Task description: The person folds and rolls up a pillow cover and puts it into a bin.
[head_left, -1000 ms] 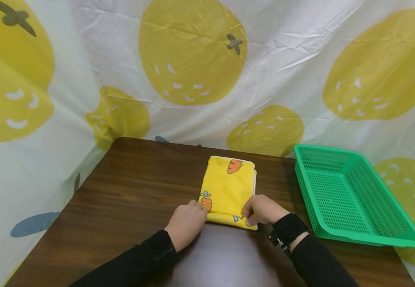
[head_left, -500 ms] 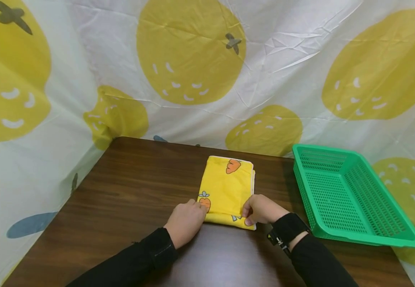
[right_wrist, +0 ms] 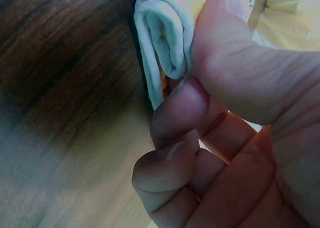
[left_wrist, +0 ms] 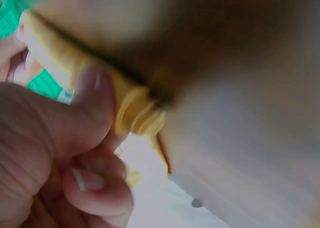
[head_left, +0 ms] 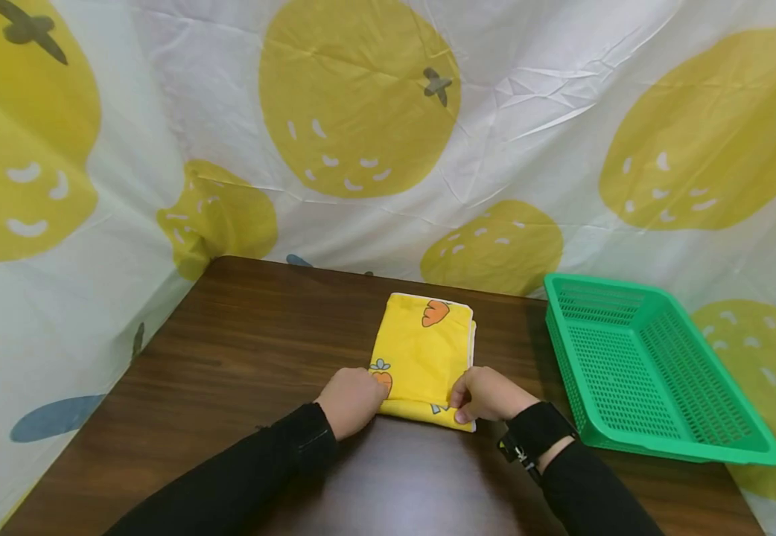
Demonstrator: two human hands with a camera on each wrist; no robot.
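A yellow cloth (head_left: 421, 350) with printed carrots and a white edge lies folded on the table, its near end turned over into a thick roll. My left hand (head_left: 352, 402) grips the roll's left end; in the left wrist view the thumb presses on the layered cloth (left_wrist: 141, 111). At the other end, my right hand (head_left: 488, 394) pinches the roll between thumb and curled fingers. The right wrist view shows the white coiled edge of the cloth (right_wrist: 165, 33) beside those fingers. Parts of the cloth under both hands are hidden.
A green plastic basket (head_left: 572, 380) with perforated walls stands on the right of the brown wooden table (head_left: 261, 327). Behind and to the left hangs a white curtain (head_left: 495, 112) printed with large yellow fruit.
My left hand has shifted slightly forward, and its fingers are more hidden from the head view. The right hand keeps its hold, and the cloth looks much the same.
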